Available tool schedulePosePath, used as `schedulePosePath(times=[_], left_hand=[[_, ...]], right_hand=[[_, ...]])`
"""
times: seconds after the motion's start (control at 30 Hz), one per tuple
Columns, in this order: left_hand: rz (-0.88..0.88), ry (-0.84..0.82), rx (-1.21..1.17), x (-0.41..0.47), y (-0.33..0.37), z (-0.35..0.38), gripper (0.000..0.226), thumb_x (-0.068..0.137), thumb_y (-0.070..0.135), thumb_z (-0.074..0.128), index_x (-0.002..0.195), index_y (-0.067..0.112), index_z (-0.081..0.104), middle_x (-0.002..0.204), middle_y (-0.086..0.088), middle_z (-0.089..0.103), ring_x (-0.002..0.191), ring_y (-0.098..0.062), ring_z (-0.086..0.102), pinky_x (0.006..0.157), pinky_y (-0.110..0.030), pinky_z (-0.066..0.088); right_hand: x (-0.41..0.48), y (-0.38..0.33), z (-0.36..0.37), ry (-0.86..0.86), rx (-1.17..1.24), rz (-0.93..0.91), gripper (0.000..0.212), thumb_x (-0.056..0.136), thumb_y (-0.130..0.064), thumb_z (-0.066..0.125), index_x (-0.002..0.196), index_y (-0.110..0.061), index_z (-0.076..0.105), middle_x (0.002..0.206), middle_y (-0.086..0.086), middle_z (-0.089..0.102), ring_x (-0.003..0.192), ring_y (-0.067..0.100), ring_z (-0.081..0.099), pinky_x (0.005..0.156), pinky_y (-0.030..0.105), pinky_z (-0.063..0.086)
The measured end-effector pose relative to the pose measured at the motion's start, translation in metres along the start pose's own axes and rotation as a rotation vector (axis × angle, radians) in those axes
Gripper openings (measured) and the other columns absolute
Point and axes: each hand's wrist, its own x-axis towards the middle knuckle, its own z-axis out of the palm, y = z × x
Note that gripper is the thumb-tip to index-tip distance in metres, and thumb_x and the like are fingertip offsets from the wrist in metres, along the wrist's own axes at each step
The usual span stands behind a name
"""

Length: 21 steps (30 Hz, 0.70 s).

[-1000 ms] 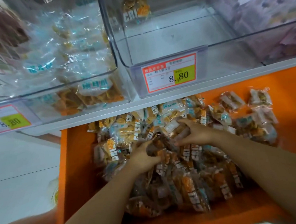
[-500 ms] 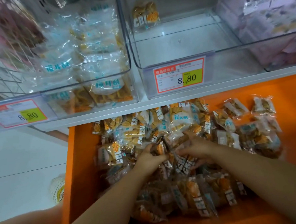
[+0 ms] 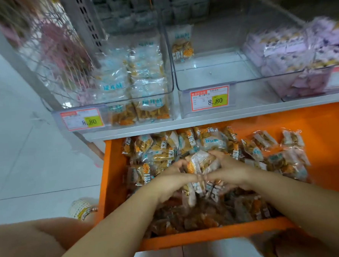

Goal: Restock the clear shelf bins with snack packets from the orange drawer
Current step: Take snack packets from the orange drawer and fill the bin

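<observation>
Snack packets (image 3: 177, 147), clear wrappers over golden-orange pieces, lie heaped in the pulled-out orange drawer (image 3: 110, 171), filling its left and middle. A few looser packets lie toward the right, and beyond them is bare orange drawer floor. Both bare hands reach into the middle of the heap. The left grip (image 3: 167, 180) has its fingers curled round the left side of a bunch of packets (image 3: 200, 163), and the right grip (image 3: 229, 169) curls round the right side, so the bunch is pinched between them just above the pile. The drawer's front edge runs below the forearms and its left wall stands close to the heap. The grey shelf edge (image 3: 204, 120) overhangs the drawer's back, with packets tucked under it. Three clear bins sit side by side on the shelf. The left bin (image 3: 169, 68) holds stacked packets up to its front wall. The middle bin (image 3: 237, 54), straight above the hands, is open-topped and nearly bare, with one packet (image 3: 181, 47) upright in its back left corner and a price label (image 3: 210, 100) on its front. The right bin (image 3: 308, 80) holds lilac packets. White floor (image 3: 27, 157) lies left of the drawer.
</observation>
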Motion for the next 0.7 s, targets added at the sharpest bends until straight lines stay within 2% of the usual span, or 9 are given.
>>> schedulePosePath(times=[0.07, 0.17, 0.23, 0.33, 0.4, 0.47, 0.53, 0.6, 0.7], left_hand=[[0.055, -0.021, -0.030, -0.016, 0.010, -0.001, 0.090, 0.051, 0.040, 0.082, 0.132, 0.029, 0.046, 0.126, -0.005, 0.058, 0.115, -0.023, 0.058, 0.095, -0.044, 0.050], [0.185, -0.009, -0.036, -0.044, 0.030, -0.002, 0.089, 0.057, 0.038, 0.084, 0.135, 0.026, 0.044, 0.129, -0.002, 0.057, 0.117, -0.018, 0.056, 0.102, -0.042, 0.046], [0.264, 0.014, 0.017, -0.068, 0.043, -0.003, 0.094, 0.054, 0.044, 0.081, 0.138, 0.027, 0.042, 0.129, 0.000, 0.056, 0.116, -0.017, 0.056, 0.101, -0.039, 0.046], [0.371, 0.041, 0.085, -0.107, 0.058, -0.005, 0.095, 0.051, 0.052, 0.080, 0.136, 0.031, 0.043, 0.130, 0.003, 0.054, 0.117, -0.018, 0.056, 0.106, -0.044, 0.042], [0.449, 0.058, 0.129, -0.129, 0.065, -0.008, 0.084, 0.053, 0.054, 0.080, 0.128, 0.033, 0.051, 0.126, -0.001, 0.058, 0.115, -0.021, 0.058, 0.107, -0.047, 0.041], [0.515, 0.071, 0.148, -0.152, 0.073, -0.012, 0.070, 0.054, 0.053, 0.080, 0.117, 0.034, 0.058, 0.122, -0.006, 0.061, 0.112, -0.025, 0.060, 0.106, -0.047, 0.040], [0.579, 0.102, 0.172, -0.176, 0.083, -0.016, 0.063, 0.057, 0.051, 0.078, 0.113, 0.031, 0.059, 0.119, -0.006, 0.062, 0.111, -0.024, 0.060, 0.106, -0.045, 0.040], [0.662, 0.151, 0.199, -0.198, 0.094, -0.023, 0.059, 0.062, 0.046, 0.078, 0.113, 0.023, 0.058, 0.112, -0.006, 0.064, 0.104, -0.021, 0.061, 0.100, -0.039, 0.045], [0.795, 0.209, 0.239, -0.223, 0.113, -0.039, 0.041, 0.075, 0.030, 0.078, 0.111, 0.028, 0.058, 0.100, 0.001, 0.066, 0.090, -0.008, 0.061, 0.081, -0.023, 0.048]], right_hand=[[-0.019, -0.010, -0.001, 0.025, 0.014, -0.058, 0.090, 0.078, -0.011, 0.076, 0.146, -0.037, 0.022, 0.118, -0.001, 0.040, 0.105, 0.024, 0.053, 0.074, 0.046, 0.059], [-0.050, -0.027, -0.006, 0.111, -0.040, -0.175, 0.094, 0.073, -0.020, 0.080, 0.146, -0.036, 0.022, 0.135, 0.003, 0.039, 0.116, 0.027, 0.053, 0.088, 0.051, 0.053], [-0.074, -0.041, -0.009, 0.160, -0.079, -0.254, 0.089, 0.074, -0.022, 0.080, 0.143, -0.037, 0.026, 0.126, 0.001, 0.045, 0.110, 0.026, 0.057, 0.086, 0.051, 0.054], [-0.114, -0.060, -0.010, 0.188, -0.134, -0.380, 0.075, 0.079, -0.020, 0.075, 0.138, -0.035, 0.032, 0.097, -0.015, 0.045, 0.092, 0.012, 0.058, 0.086, 0.042, 0.054], [-0.139, -0.073, -0.009, 0.193, -0.140, -0.448, 0.071, 0.079, -0.020, 0.076, 0.132, -0.041, 0.033, 0.100, -0.017, 0.047, 0.085, 0.007, 0.057, 0.080, 0.035, 0.056], [-0.161, -0.086, -0.009, 0.186, -0.124, -0.500, 0.070, 0.078, -0.022, 0.076, 0.127, -0.048, 0.033, 0.108, -0.014, 0.049, 0.081, 0.007, 0.062, 0.064, 0.028, 0.057], [-0.177, -0.099, -0.009, 0.209, -0.149, -0.583, 0.067, 0.078, -0.023, 0.076, 0.127, -0.047, 0.036, 0.108, -0.014, 0.056, 0.077, -0.001, 0.065, 0.058, 0.015, 0.052], [-0.190, -0.115, -0.008, 0.242, -0.160, -0.682, 0.067, 0.078, -0.021, 0.076, 0.128, -0.043, 0.038, 0.109, -0.012, 0.062, 0.080, -0.004, 0.065, 0.067, 0.013, 0.052], [-0.195, -0.143, -0.005, 0.308, -0.174, -0.811, 0.070, 0.078, -0.020, 0.075, 0.132, -0.041, 0.036, 0.109, -0.013, 0.062, 0.084, 0.001, 0.067, 0.076, 0.021, 0.054]])
